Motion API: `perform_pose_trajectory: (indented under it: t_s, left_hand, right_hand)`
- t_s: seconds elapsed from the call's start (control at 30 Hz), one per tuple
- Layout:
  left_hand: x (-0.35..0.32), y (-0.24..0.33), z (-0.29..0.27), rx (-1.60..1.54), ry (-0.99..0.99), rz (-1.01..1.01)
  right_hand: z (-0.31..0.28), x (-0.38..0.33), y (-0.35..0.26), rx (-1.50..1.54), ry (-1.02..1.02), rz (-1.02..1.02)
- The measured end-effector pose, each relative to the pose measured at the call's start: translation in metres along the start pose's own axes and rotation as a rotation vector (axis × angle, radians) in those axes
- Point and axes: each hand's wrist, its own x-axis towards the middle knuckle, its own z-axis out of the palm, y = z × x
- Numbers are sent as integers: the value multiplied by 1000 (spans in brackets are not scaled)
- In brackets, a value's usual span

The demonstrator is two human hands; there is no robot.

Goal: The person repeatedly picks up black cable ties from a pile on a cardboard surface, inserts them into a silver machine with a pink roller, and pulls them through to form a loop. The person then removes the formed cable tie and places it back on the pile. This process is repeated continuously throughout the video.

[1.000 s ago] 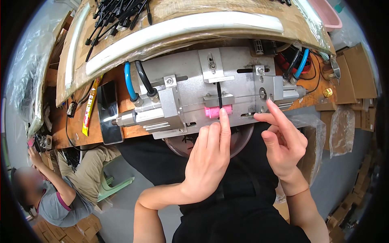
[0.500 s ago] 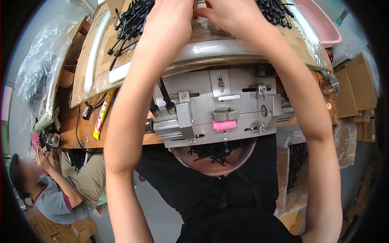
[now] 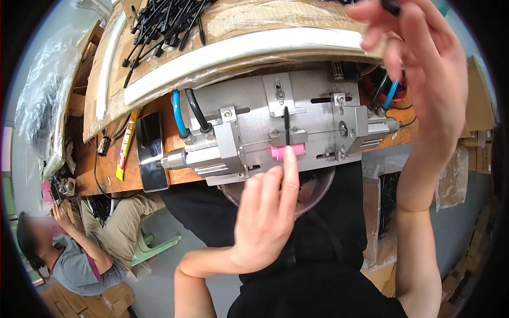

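A metal fixture plate (image 3: 313, 114) with clamp blocks on both sides lies in front of me. At its middle a thin black rod (image 3: 287, 124) points away from me, beside a small metal block (image 3: 281, 138) and a pink ribbed cylinder (image 3: 278, 153). My left hand (image 3: 268, 212) stretches its index finger to the rod's near end, over the cylinder; its other fingers are loosely bent and its thumb is hidden. Raised at the upper right, my right hand (image 3: 424, 63) has a black piece (image 3: 391, 7) between its fingers, partly cut off by the picture's edge.
Loose black rods with knobbed ends (image 3: 169, 24) lie on the cardboard-covered surface (image 3: 233, 24). A phone (image 3: 152, 153) and yellow packet (image 3: 125, 148) are on the wooden table at left. Below the plate sits a clear bowl (image 3: 321, 193). Another person (image 3: 79, 265) sits at far left.
Both hands have left the far pile. My left hand has come back to the fixture, where a black rod now lies. My right hand has moved right, carrying a black piece.
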Motion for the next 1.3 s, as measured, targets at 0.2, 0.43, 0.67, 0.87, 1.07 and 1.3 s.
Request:
perform_pose_trajectory:
  t_s: [0.2,0.43,0.67,0.87,1.07,1.3]
  left_hand:
    - [-7,17,27,-55,-148,-102]
    - [-8,13,18,-69,-206,-125]
    - [-13,14,-9,-236,-131,-236]
    - [-18,6,-11,-162,-136,-196]
    - [-16,-21,-26,-122,-21,-236]
    - [71,-152,-70,7,320,-231]
  right_hand:
    - [-11,-62,7,-98,161,-5]
    - [60,-131,12,-464,-2,35]
    - [101,-166,52,-535,-57,-20]
    - [108,-157,56,-579,-106,1]
    - [92,-127,23,-643,-225,22]
    - [106,62,45,-983,-159,-607]
